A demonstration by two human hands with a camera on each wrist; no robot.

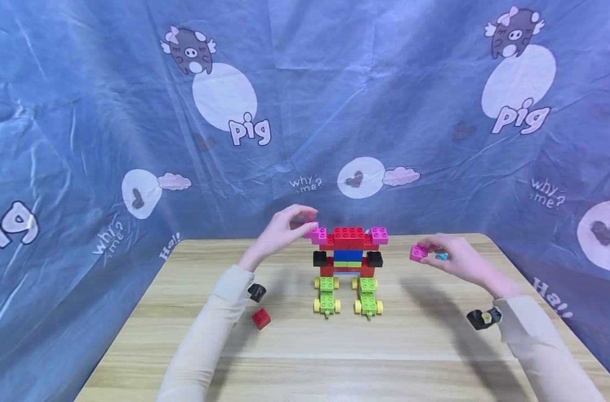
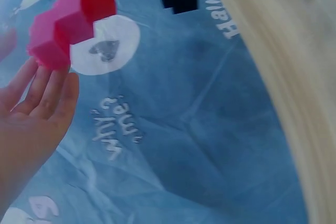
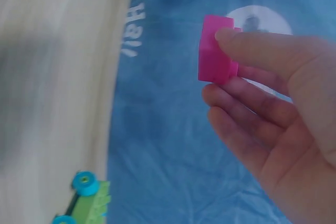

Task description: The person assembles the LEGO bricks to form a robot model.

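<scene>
A figure of stacked toy bricks stands mid-table, its red body [image 1: 349,233] bearing a pink brick [image 1: 379,235] on the right shoulder. At the left shoulder, my left hand [image 1: 283,228] has thumb and fingertips around the outermost pink brick [image 2: 48,43], which meets another pink brick [image 2: 73,14]. Fairly straight fingers reach its end in the left wrist view. To the figure's right, my right hand [image 1: 457,258] pinches a loose pink brick [image 3: 215,51] between thumb and fingers, raised above the table. Two green wheeled bases [image 1: 327,296] with yellow wheels carry the figure.
A loose red brick [image 1: 261,319] lies on the wooden table [image 1: 335,368] near my left forearm. Behind my right hand is a green piece with teal wheels [image 3: 85,183]. Blue printed cloth [image 1: 305,100] hangs around the table's back and sides.
</scene>
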